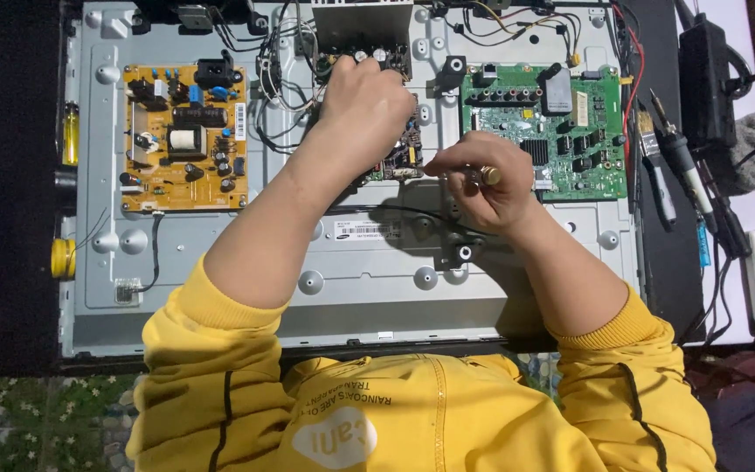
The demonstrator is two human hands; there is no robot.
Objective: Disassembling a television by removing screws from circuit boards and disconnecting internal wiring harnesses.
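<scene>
A white rectangular barcode label [368,231] lay on the grey metal back panel [246,288], near centre. A narrow white label [239,121] stood along the yellow circuit board's [185,140] right edge. Another pale label [581,107] sat upright on the green circuit board [561,140].

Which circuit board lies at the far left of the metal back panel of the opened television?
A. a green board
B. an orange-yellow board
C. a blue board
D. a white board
B: the orange-yellow board sits at the far left of the metal back panel, while the green board lies to the right, beyond the left hand and the right hand.
</scene>
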